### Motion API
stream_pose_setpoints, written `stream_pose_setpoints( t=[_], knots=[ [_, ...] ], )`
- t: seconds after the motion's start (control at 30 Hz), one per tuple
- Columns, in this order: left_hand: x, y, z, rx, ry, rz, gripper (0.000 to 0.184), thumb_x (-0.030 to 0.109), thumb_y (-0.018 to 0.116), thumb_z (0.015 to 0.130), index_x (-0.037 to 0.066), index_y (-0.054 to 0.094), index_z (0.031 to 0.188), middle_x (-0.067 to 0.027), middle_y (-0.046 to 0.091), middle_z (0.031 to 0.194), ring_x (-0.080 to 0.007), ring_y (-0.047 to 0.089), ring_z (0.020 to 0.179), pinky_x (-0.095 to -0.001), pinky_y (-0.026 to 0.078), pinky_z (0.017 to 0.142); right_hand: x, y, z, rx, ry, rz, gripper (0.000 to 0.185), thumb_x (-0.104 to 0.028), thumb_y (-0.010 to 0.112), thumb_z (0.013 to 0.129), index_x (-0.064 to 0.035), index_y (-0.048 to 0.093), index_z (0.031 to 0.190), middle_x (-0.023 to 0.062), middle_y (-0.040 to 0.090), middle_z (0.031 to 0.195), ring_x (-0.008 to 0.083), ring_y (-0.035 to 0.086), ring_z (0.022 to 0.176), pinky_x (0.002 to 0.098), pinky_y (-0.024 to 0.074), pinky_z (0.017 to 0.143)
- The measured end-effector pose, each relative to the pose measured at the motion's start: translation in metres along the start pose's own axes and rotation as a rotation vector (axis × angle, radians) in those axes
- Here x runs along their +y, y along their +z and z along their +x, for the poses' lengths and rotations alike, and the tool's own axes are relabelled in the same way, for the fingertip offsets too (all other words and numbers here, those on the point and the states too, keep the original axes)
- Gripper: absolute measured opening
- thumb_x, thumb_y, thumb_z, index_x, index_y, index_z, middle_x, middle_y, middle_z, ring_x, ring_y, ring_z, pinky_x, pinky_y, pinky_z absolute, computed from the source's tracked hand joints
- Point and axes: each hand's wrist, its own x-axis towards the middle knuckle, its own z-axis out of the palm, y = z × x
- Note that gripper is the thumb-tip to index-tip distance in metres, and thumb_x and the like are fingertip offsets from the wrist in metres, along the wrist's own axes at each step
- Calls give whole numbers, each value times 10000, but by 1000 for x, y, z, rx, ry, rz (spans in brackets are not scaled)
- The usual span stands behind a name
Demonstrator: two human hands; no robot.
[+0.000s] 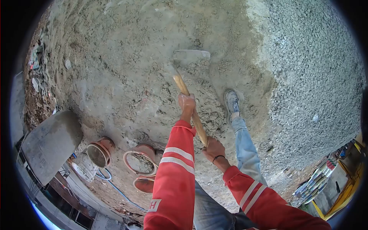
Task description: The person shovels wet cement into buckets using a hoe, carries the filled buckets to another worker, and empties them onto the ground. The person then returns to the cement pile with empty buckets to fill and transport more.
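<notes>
The left arm (174, 172) reaches far out, almost straight, and the left hand (186, 102) is curled up tight. The right arm (260, 195) slants in from the side, its right hand (214, 149) curled too, nearer the body. One leg (245, 149) is out in front.

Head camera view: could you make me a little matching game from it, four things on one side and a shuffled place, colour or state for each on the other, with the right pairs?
Things
1. Left hand
2. Gravel
3. Right hand
4. Sleeves

Places, colours, states
A. Grips the wooden shovel handle farther from the shovel blade
B. Red with white stripes
C. Grips the wooden shovel handle nearer the shovel blade
D. Spread along the picture's right side

Right pairs: 1-C, 2-D, 3-A, 4-B
</notes>
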Motion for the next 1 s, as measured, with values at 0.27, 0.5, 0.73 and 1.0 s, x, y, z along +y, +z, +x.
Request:
stream_pose_setpoints(
  t=[0.27,0.5,0.73,1.0],
  knots=[
    [-129,-23,-128,-83,-93,103,373,265,690,734,-42,566,906,-221,641,776,-377,661,756,-453,522,666,63,106,-110,-93,183,-79,322,-209,653,748,-75,576,1030,186,670,915,386,655,869,488,531,766],
    [-225,-75,-279,-110,-359,-242,253,181,651,745,30,470,838,-104,551,557,-218,579,440,-354,483,424,138,167,-231,-144,219,-240,351,-228,703,702,-99,576,1003,151,664,765,360,662,755,494,517,676],
    [-111,-122,-176,-65,-222,-693,172,62,577,810,35,424,886,-42,485,620,-129,473,439,-276,435,400,77,125,-129,21,-43,-212,404,-138,724,676,-110,509,1016,113,653,872,354,652,798,497,501,672],
    [-3,-118,78,-69,11,-575,162,108,592,849,36,498,739,-46,525,631,-131,501,470,-277,429,412,-75,49,59,173,-232,-223,262,-103,643,759,-65,554,1002,170,667,822,375,663,822,482,527,718]
  ],
)
